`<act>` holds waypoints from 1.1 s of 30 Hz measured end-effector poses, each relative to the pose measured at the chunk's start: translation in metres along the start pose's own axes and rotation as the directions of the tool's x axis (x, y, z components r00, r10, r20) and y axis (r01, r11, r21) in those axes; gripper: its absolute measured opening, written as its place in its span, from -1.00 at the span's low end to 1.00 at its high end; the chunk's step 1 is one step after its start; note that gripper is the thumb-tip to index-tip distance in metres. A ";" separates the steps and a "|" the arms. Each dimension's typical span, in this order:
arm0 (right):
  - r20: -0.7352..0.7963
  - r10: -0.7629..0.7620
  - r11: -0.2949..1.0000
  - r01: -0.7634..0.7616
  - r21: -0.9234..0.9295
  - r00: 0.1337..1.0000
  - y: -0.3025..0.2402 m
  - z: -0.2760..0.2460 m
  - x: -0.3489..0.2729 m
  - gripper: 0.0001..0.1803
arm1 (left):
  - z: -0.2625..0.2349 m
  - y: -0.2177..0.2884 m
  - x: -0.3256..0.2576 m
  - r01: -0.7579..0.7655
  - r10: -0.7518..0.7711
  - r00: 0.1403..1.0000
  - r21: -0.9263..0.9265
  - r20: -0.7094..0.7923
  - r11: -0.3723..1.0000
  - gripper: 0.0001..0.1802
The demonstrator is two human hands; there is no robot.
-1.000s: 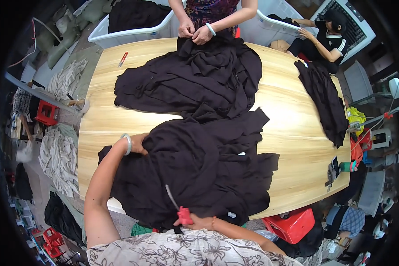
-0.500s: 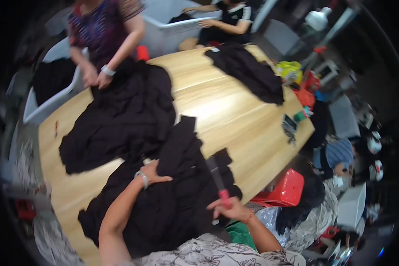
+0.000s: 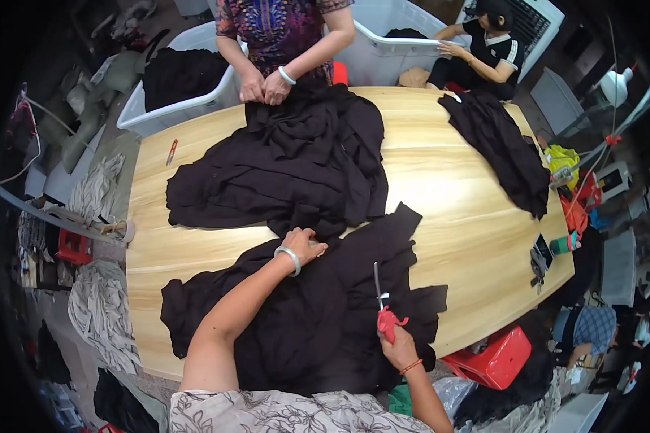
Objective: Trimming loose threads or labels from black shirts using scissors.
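A black garment is spread along the near side of the table, in front of me. My left hand, a pale bangle at its wrist, lies at the garment's far edge with fingers curled on the dark cloth. Red-handled scissors are in my right hand, their narrow metal blade pointing away over the garment. A small white label shows beside the blade. Farther off lies a heap of black garments. Across the table a co-worker's two hands meet at that heap's far edge.
Another black garment lies at the far right of the wooden table. Red snips rest at the left, a phone and green bottle at the right edge. White bins and a red stool stand around.
The whole view has shifted, so the table sits farther right. My left hand has gone from spread on the cloth to curled at its far edge. The scissors now point more directly away.
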State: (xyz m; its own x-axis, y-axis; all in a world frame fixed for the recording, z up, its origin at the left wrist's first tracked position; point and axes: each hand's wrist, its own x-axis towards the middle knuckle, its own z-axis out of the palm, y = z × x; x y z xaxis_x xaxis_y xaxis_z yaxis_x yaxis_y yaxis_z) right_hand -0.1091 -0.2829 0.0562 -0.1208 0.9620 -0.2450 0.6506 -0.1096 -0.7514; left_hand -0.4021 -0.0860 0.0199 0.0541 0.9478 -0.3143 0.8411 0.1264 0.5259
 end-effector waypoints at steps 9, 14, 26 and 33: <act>0.187 0.031 0.994 -0.012 -0.105 0.982 0.005 0.031 0.021 -0.75 | 0.036 -0.031 0.157 0.218 -0.227 0.973 -0.178 -0.032 0.960 -0.36; 0.150 0.018 0.995 -0.002 -0.104 0.989 0.023 0.033 0.033 -0.81 | 0.076 0.002 0.203 0.306 -0.345 0.908 -0.939 0.238 0.156 -0.54; -0.260 0.148 0.982 -0.111 0.154 0.954 0.045 -0.069 0.034 -0.72 | 0.099 -0.011 0.170 0.000 0.102 0.979 -0.504 0.175 0.864 -0.54; -0.482 0.370 0.928 -0.339 0.153 0.794 0.203 -0.163 0.050 -0.79 | 0.085 0.161 0.122 -0.342 0.344 0.939 0.113 -0.001 0.933 -0.26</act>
State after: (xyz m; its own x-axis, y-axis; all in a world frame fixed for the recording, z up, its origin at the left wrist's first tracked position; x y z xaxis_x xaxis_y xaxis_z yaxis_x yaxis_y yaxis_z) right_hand 0.1394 -0.2162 -0.0087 0.5058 0.8442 -0.1774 0.5300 -0.4663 -0.7083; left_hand -0.2146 0.0253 -0.0011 0.3397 0.9337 -0.1131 0.8272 -0.2393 0.5084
